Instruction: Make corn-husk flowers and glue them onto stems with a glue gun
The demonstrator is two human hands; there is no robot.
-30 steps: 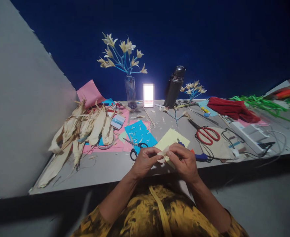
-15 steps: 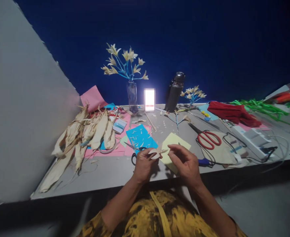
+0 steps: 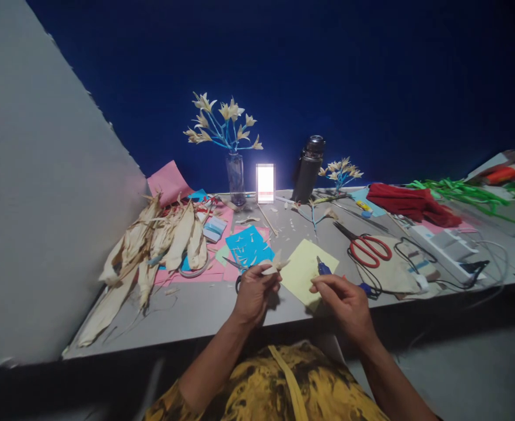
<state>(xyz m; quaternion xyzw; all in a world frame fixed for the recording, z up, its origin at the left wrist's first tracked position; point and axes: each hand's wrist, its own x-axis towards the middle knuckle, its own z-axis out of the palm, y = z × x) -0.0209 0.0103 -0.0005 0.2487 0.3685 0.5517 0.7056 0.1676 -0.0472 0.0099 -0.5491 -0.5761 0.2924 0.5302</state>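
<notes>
My left hand (image 3: 253, 297) is closed on a pale husk flower (image 3: 278, 263), its pointed petals sticking out past the fingertips. My right hand (image 3: 347, 301) hangs to the right with thumb and fingers pinched together; whatever may be between them is too small to make out. Behind and partly under that hand lies a blue glue gun (image 3: 324, 268), its tip over a yellow paper sheet (image 3: 303, 266). Black-handled scissors (image 3: 233, 263) are partly hidden by my left hand. Beyond them, a blue paper sheet (image 3: 248, 244) carries several small husk slivers.
Dried corn husks (image 3: 180, 240) are heaped on the left. A glass vase (image 3: 236, 181) of husk flowers, a glowing screen (image 3: 265, 184) and a dark flask (image 3: 308, 172) stand along the back. Red-handled scissors (image 3: 371, 250), a red cloth (image 3: 415, 202) and a white power strip (image 3: 443, 248) lie right.
My right hand has drawn away rightward and down from the flower, its fingers closing to a pinch and uncovering the glue gun's front. The left hand still holds the flower, now turned more upward.
</notes>
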